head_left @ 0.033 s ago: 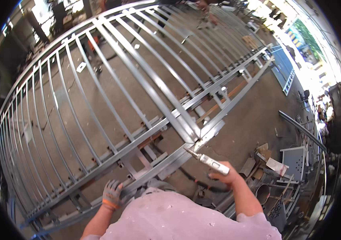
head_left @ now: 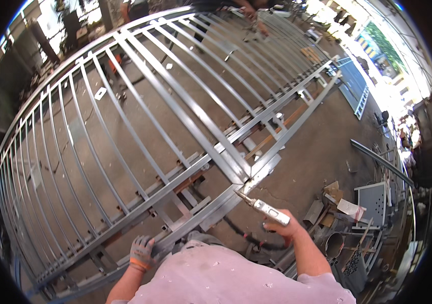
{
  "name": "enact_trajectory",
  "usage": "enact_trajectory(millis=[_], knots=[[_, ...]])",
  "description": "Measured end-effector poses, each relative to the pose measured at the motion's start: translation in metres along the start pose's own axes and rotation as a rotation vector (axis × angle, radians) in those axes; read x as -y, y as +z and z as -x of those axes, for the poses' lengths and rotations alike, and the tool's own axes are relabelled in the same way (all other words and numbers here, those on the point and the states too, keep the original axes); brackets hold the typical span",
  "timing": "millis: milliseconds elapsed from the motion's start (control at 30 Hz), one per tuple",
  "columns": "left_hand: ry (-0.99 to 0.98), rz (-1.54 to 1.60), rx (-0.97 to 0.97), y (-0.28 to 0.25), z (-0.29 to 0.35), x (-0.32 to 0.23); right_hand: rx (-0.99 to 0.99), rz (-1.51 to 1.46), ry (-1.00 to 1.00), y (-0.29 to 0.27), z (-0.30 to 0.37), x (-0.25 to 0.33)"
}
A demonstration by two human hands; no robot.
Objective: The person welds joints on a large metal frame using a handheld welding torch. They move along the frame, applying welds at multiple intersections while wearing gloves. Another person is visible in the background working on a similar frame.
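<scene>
Barred metal frame [head_left: 174,103], spread above the floor [head_left: 302,164]; along its near edge, an outer rail [head_left: 203,217] meets two broad bars at a joint [head_left: 245,181]. The gloved left hand [head_left: 142,251] lies at this edge, left of the joint; whether its grip is clamped cannot be told. The right hand [head_left: 284,226] has its grip clamped around a white handheld tool [head_left: 272,212], whose pointed nozzle [head_left: 244,196] lies just beside the joint, contact unclear. A wrist slip could carry the nozzle off line; a jolt from the co-worker's arm [head_left: 249,10] at the far edge could shift the frame.
</scene>
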State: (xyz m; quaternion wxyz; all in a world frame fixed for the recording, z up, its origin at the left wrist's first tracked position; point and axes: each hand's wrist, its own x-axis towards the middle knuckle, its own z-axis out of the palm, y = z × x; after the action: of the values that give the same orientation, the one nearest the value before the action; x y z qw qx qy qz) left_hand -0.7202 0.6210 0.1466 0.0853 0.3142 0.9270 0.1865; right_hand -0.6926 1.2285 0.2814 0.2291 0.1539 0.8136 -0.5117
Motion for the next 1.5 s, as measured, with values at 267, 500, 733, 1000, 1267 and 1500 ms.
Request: enact_trajectory(millis=[267, 500, 733, 1000, 1267, 1500], knots=[[-0.107, -0.042, 0.121, 0.037, 0.024, 0.032, -0.433, -0.269, -0.019, 0.092, 0.119, -0.05], [-0.186, 0.0, 0.167, 0.042, 0.014, 0.029, -0.567, -0.298, -0.002, 0.139, 0.173, -0.045], [-0.314, 0.004, 0.258, 0.048, 0.011, 0.03, -0.577, -0.113, -0.069, 0.139, 0.188, -0.028], [-0.405, -0.013, 0.309, 0.046, 0.004, 0.018, -0.553, -0.073, -0.174, 0.11, 0.164, -0.016], [-0.437, 0.014, 0.382, 0.027, 0.001, 0.01, -0.492, -0.124, -0.2, 0.062, 0.1, -0.036], [-0.567, -0.09, 0.27, -0.056, -0.05, -0.021, -0.369, -0.173, -0.197, -0.003, 0.041, -0.054]])
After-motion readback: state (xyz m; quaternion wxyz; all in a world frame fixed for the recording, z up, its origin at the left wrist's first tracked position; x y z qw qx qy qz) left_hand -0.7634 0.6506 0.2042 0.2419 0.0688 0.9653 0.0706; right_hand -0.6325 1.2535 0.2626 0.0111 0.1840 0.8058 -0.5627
